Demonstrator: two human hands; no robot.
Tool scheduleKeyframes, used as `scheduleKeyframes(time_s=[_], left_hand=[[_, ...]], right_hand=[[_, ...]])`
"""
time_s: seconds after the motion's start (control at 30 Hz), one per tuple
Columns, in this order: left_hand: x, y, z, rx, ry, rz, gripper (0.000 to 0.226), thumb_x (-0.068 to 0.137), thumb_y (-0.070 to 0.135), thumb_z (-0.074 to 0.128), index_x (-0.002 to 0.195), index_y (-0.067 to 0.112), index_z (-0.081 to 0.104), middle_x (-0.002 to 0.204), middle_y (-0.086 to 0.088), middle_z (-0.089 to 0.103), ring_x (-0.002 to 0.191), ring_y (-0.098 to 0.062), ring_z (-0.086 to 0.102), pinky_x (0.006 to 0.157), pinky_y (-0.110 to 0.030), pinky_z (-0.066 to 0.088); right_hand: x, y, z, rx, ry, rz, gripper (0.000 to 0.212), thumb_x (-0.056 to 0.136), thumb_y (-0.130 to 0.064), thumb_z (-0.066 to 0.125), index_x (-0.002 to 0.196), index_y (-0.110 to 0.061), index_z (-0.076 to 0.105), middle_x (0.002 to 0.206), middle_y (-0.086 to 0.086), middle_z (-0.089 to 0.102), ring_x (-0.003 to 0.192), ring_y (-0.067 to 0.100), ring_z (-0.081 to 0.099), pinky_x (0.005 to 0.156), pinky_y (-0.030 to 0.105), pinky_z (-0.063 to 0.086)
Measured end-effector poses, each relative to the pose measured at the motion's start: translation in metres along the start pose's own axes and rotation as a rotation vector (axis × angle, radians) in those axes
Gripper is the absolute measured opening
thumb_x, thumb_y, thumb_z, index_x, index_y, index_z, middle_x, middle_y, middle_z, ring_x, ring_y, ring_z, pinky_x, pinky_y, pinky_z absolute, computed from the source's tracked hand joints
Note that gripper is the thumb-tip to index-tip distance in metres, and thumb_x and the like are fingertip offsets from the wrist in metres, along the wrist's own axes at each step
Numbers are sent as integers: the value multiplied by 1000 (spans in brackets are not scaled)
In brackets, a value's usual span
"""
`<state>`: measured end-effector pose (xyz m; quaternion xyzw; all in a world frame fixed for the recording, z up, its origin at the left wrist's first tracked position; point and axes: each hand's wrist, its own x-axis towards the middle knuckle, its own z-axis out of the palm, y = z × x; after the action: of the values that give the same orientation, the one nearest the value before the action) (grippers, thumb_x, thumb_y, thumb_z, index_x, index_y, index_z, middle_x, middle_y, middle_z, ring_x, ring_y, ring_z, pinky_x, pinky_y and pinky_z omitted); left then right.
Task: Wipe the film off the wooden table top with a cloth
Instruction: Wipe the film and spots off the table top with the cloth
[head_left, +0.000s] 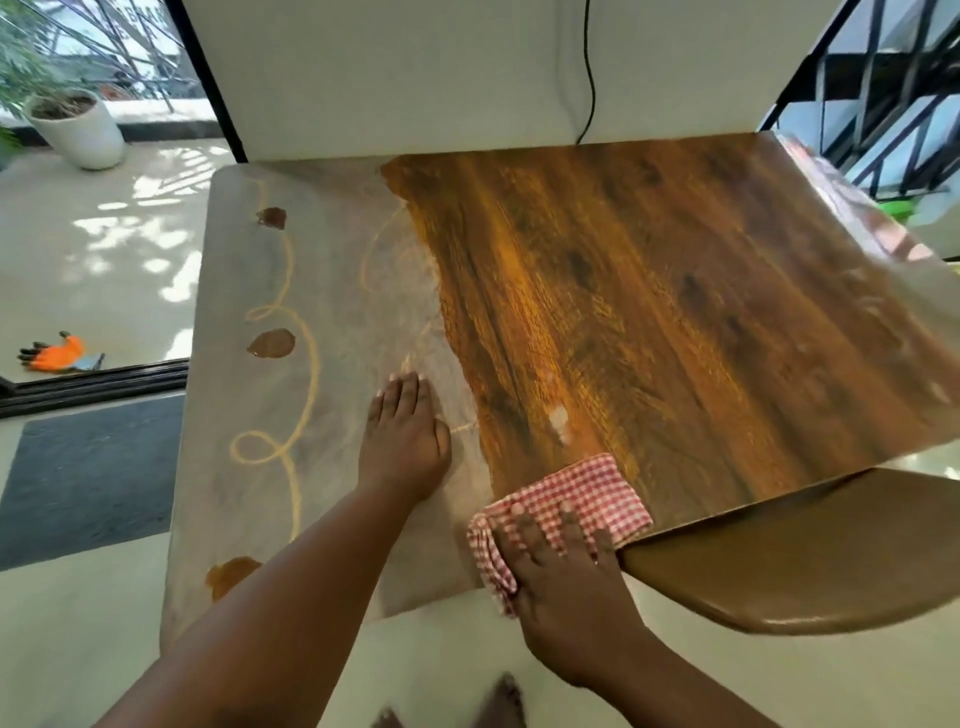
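Note:
The wooden table top (649, 312) shows shiny brown grain over its right part. A dull grey film (332, 322) with pale curly streaks and a few brown spots covers the left part. My right hand (566, 571) presses flat on a red-and-white checked cloth (576, 493) at the near edge, right beside the border of the film. My left hand (402, 441) lies palm down on the filmed area, fingers together, holding nothing. A small pale smear (560, 418) sits on the bare wood just beyond the cloth.
A brown chair seat (805, 561) sits at the table's near right corner. A white wall panel with a black cable (589, 67) stands behind the table. On the floor to the left are an orange glove (57, 353), a dark mat (93, 478) and a white plant pot (78, 127).

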<state>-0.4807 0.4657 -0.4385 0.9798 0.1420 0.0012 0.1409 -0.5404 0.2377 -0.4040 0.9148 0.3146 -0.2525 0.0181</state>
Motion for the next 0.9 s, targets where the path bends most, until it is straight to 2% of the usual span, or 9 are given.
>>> scheduleKeyframes(time_s=[0.17, 0.3, 0.43, 0.63, 0.9], left_hand=[[0, -1, -1, 4, -22, -4, 61, 98, 33, 22, 152, 9, 9, 161, -10, 5, 148, -23, -2, 117, -35, -6], [2, -2, 1, -5, -10, -1, 61, 97, 34, 21, 152, 9, 9, 161, -10, 6, 148, -23, -1, 118, -36, -4], [1, -2, 2, -3, -11, 1, 61, 97, 33, 22, 152, 8, 11, 160, -11, 8, 148, -24, 0, 119, -37, -2], [3, 1, 0, -15, -2, -4, 61, 96, 31, 23, 151, 7, 13, 160, -12, 10, 147, -26, 2, 119, -39, 1], [2, 0, 2, -15, -1, -9, 62, 96, 34, 19, 152, 8, 11, 160, -11, 7, 148, -25, 0, 118, -37, -2]], right_hand=[[-12, 16, 0, 50, 55, 121, 55, 96, -47, 14, 139, -55, -19, 158, -17, -9, 145, 30, -14, 112, 50, -11], [16, 13, -14, 107, 103, 296, 57, 98, -47, 16, 145, -45, -16, 159, -10, -11, 144, 39, -10, 112, 56, -5], [25, 3, -17, 179, 75, 435, 59, 99, -47, 16, 147, -37, -18, 158, -3, -17, 141, 45, -12, 111, 57, -7], [6, 5, 1, 89, 61, 389, 61, 98, -47, 17, 145, -38, -20, 158, -2, -20, 141, 48, -11, 112, 55, -7], [97, 43, -54, 114, 32, 345, 60, 98, -50, 16, 148, -36, -14, 159, 2, -17, 138, 51, -16, 110, 60, -10]])
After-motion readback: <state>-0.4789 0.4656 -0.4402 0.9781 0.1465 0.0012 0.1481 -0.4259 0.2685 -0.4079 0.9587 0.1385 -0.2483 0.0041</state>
